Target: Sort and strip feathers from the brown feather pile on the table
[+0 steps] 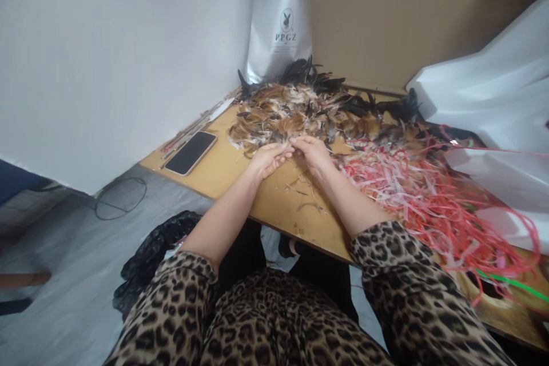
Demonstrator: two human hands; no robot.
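A heap of brown, white and black feathers [295,108] covers the far part of a low wooden table [240,174]. Both my hands meet at the heap's near edge. My left hand [270,158] has its fingers curled around a small bunch of feathers. My right hand [312,151] pinches the same bunch from the right, fingertips pressed together. A few loose feathers [306,191] lie on the wood just below my hands.
A phone [191,152] lies screen-up at the table's left corner, beside thin sticks [193,128]. A tangle of red and pink plastic strips [429,194] spreads over the right side. A white bag [281,17] leans on the wall behind. A black plastic bag [158,246] sits on the floor.
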